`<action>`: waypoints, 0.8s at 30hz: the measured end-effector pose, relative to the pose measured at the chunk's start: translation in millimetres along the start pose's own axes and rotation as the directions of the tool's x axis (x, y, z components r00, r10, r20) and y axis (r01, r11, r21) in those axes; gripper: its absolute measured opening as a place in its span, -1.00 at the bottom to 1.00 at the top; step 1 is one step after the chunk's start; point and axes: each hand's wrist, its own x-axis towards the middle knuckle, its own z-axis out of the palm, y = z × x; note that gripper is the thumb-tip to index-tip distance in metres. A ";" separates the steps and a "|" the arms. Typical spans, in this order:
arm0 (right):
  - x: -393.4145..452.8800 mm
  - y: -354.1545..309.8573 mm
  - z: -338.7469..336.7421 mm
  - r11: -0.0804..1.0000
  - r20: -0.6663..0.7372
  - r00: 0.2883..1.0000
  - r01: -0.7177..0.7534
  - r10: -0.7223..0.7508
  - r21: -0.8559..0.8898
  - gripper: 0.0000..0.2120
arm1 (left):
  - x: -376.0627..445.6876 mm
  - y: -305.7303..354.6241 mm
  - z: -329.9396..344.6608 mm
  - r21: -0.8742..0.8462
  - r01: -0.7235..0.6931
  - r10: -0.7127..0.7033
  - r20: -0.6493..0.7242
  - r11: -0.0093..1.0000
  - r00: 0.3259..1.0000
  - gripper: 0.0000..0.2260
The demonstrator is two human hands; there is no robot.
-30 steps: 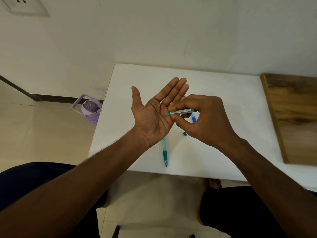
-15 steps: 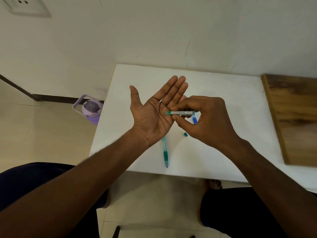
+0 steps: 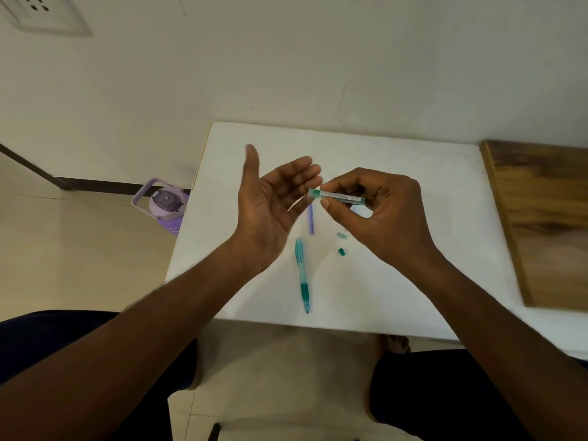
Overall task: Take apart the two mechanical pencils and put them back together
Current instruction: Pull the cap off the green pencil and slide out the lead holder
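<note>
A white bench (image 3: 397,160) stands against a pale wall (image 3: 318,58). A wooden board (image 3: 547,218) lies along its right edge. On the tiled floor (image 3: 63,249) just left of the bench sits a purple water bottle (image 3: 165,205) with a carry handle. A wall socket (image 3: 44,14) is mounted at upper left.

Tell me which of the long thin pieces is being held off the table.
The clear tube with the green cap, pinched in the right hand; the green pencil and purple tube lie on the table.

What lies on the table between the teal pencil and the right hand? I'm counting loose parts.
Head view: two small teal pieces lie between teal pencil and right hand.
</note>
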 end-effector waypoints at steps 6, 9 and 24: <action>5.7 2.9 -10.9 0.997 -0.099 0.993 -0.060 0.064 0.049 -0.88 | -3.1 6.8 -24.8 0.548 -0.319 0.347 0.055 0.773 0.936 -0.85; 6.9 0.9 -13.6 0.997 -0.114 0.991 -0.064 0.070 0.053 -0.88 | -7.2 6.6 -23.8 0.600 -0.329 0.357 0.076 0.729 0.931 -0.88; 3.2 10.4 -3.7 0.990 -0.083 0.989 -0.119 0.125 0.075 -0.89 | -0.8 5.3 -21.4 0.730 -0.396 0.424 0.159 0.557 0.891 -0.83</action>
